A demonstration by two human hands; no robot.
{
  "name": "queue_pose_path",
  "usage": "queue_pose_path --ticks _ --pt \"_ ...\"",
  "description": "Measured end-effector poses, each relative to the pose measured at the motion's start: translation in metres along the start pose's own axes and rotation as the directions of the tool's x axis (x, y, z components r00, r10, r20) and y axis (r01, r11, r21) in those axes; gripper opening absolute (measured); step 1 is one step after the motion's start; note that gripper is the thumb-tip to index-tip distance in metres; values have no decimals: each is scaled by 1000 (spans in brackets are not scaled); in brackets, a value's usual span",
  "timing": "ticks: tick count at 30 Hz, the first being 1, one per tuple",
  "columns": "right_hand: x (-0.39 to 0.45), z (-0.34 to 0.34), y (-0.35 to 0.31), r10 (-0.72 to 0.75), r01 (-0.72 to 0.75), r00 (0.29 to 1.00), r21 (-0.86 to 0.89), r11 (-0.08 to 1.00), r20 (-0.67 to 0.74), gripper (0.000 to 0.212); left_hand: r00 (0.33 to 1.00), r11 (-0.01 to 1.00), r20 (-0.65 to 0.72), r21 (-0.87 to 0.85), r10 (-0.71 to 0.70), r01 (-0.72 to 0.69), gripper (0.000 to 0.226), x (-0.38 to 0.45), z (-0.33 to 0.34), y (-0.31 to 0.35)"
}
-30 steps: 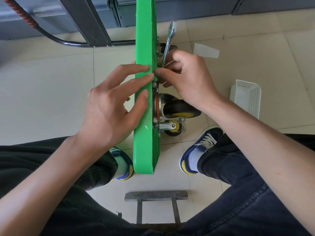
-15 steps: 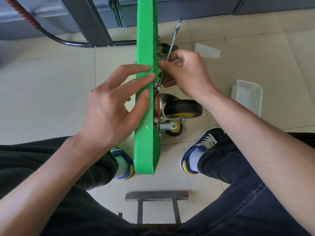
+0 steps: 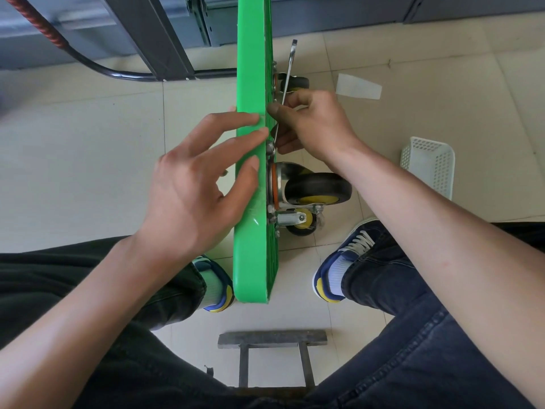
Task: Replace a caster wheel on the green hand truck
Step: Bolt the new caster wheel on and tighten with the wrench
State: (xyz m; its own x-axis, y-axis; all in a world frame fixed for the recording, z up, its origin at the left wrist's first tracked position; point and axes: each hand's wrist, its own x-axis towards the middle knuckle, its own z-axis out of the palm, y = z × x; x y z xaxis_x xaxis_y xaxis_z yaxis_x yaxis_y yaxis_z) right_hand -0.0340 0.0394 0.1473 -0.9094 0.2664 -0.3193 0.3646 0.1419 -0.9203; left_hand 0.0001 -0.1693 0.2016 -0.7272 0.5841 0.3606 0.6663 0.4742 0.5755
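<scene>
The green hand truck deck (image 3: 253, 255) stands on its edge between my feet, its underside facing right. A black caster wheel with a yellow hub (image 3: 320, 188) sits in a metal bracket on that underside, and a second caster (image 3: 296, 82) shows farther up. My left hand (image 3: 200, 184) rests with straight fingers across the deck's upper edge. My right hand (image 3: 312, 125) grips a silver wrench (image 3: 289, 64), its lower end at a nut (image 3: 270, 149) just above the near caster's plate.
A white perforated basket (image 3: 429, 163) stands on the tiled floor at the right. A white paper scrap (image 3: 358, 87) lies beyond my right hand. A dark metal frame (image 3: 165, 42) and black tube rise at the back left. A grey stool edge (image 3: 272, 339) is below.
The wrench handle has swung from leaning right to nearly parallel with the deck, and my right hand has turned with it. My left hand has stayed on the deck.
</scene>
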Motion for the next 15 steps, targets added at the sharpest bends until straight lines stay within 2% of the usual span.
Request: queue_pose_path --ticks 15 --pt "7 2 4 129 -131 989 29 991 72 36 1000 1000 -6 -2 1 -1 29 0 1 0"
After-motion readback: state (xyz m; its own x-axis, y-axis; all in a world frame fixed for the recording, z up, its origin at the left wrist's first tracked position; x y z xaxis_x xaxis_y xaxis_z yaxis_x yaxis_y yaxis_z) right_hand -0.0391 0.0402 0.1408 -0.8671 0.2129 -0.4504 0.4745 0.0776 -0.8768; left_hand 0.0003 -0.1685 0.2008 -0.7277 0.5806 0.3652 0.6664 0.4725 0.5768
